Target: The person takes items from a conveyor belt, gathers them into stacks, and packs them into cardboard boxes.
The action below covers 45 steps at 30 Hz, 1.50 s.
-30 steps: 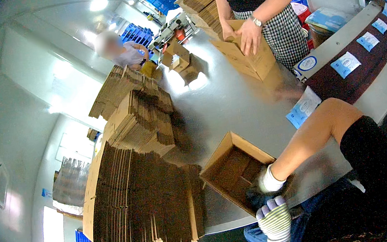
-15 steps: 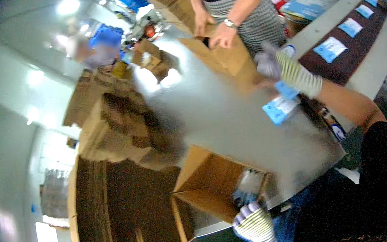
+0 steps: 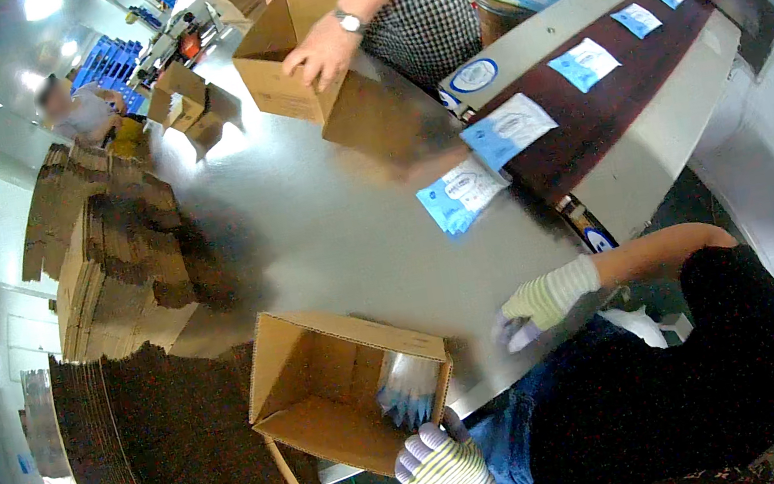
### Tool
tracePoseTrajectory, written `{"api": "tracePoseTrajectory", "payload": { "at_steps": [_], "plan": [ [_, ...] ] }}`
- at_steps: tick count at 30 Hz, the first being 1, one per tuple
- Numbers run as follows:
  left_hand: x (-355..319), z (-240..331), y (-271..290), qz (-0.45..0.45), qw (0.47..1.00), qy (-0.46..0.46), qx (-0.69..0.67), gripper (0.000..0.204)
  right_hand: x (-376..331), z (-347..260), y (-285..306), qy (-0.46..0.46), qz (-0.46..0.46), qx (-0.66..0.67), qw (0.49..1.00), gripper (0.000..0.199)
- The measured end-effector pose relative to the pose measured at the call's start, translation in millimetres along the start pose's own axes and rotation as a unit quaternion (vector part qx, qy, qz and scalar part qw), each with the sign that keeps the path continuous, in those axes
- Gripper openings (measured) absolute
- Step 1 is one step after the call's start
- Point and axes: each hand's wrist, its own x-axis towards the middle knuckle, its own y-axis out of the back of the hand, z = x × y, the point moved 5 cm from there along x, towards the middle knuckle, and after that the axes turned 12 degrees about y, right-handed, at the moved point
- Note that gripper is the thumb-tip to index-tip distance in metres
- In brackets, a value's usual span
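Note:
An open cardboard box (image 3: 336, 432) lies tilted on the table edge in front of me, its opening facing me. My left hand (image 3: 445, 468), in a striped glove, grips its near right edge with the fingers closed. Inside, against the right wall, stand several blue-and-white packets (image 3: 410, 387). My right hand (image 3: 549, 302), gloved alike, hovers by the table's near edge, right of the box. Its fingers are loosely apart and nothing shows in them. Beyond it, a small pile of blue-and-white packets (image 3: 463, 197) lies at the end of the conveyor belt (image 3: 546, 161).
More packets (image 3: 585, 65) sit in a row along the belt. Stacks of flat cardboard boxes (image 3: 157, 451) line the left side. Across the metal table (image 3: 302, 215), a co-worker's hand (image 3: 322, 53) rests on another open box (image 3: 281, 86). A further small box (image 3: 182, 97) stands farther back.
My right hand has drawn back from beside the packets toward me. The co-worker's cardboard now stands as an open box. My left hand stays on the box edge while the view has shifted.

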Motion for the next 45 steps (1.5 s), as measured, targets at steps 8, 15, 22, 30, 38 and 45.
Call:
{"api": "tracePoseTrajectory", "payload": {
  "at_steps": [8,15,22,30,38,45],
  "plan": [
    [-0.8,0.2,2.1,-0.004,1.000,0.007,0.013,0.034,18.9,9.7,6.1,0.020,0.001,-0.002,1.000,0.045],
    [-11.3,-29.1,11.6,0.032,0.998,-0.027,0.053,0.030,32.9,14.5,206.4,-0.017,0.177,-0.267,0.947,0.043],
    [-26.0,-4.4,16.3,-0.046,0.998,-0.028,0.028,0.030,39.7,56.5,251.4,-0.081,-0.076,-0.272,0.956,0.065],
    [-20.0,-3.9,24.5,-0.016,1.000,0.008,-0.004,0.029,54.6,87.8,154.0,-0.203,-0.248,-0.317,0.893,0.065],
    [-22.8,-1.9,28.9,-0.035,0.999,-0.006,-0.029,0.024,4.5,5.9,42.1,-0.088,-0.193,-0.492,0.844,0.091],
    [-12.6,1.7,10.5,-0.043,0.999,0.002,-0.014,0.027,48.6,-44.5,107.2,0.157,0.015,-0.085,0.984,0.057]
  ]
}}
